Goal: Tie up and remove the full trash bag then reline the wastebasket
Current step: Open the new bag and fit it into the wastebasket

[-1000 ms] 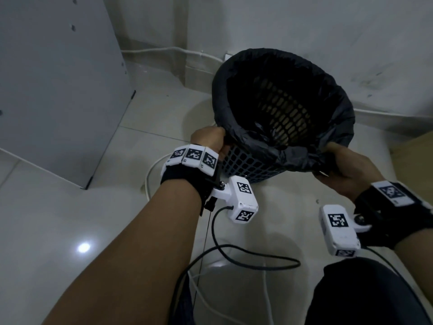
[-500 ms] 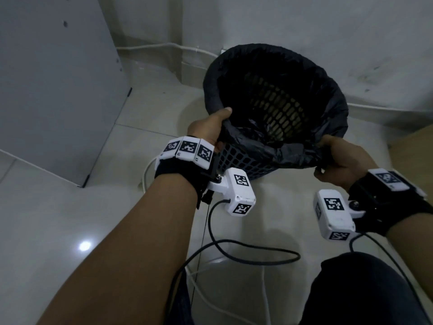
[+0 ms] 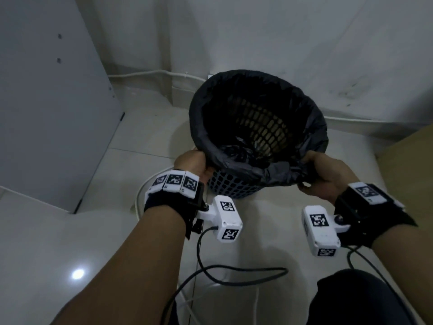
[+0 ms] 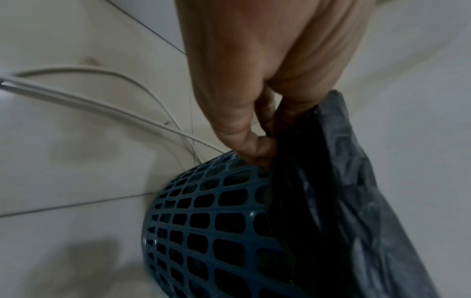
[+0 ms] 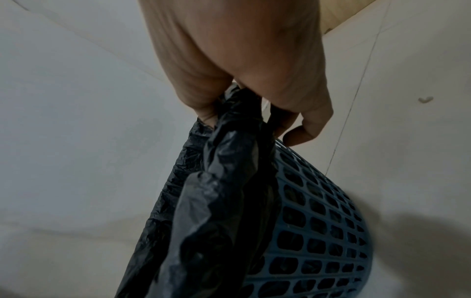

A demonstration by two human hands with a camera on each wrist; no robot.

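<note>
A blue lattice wastebasket stands on the tiled floor, tilted toward me, lined with a black trash bag folded over its rim. My left hand grips the bag's folded edge at the near left of the rim; the left wrist view shows its fingers curled round the black plastic above the basket wall. My right hand pinches a bunched fold of bag at the near right rim, beside the basket. Crumpled plastic lies at the basket's bottom.
A grey cabinet panel stands at the left. White walls meet behind the basket, with a white cable along the skirting. Black cables loop on the floor near me. A wooden surface lies at the right.
The head view has lifted and drawn back. My left hand has shifted from over the rim to gripping the bag's edge lower at the left. My right hand keeps its hold.
</note>
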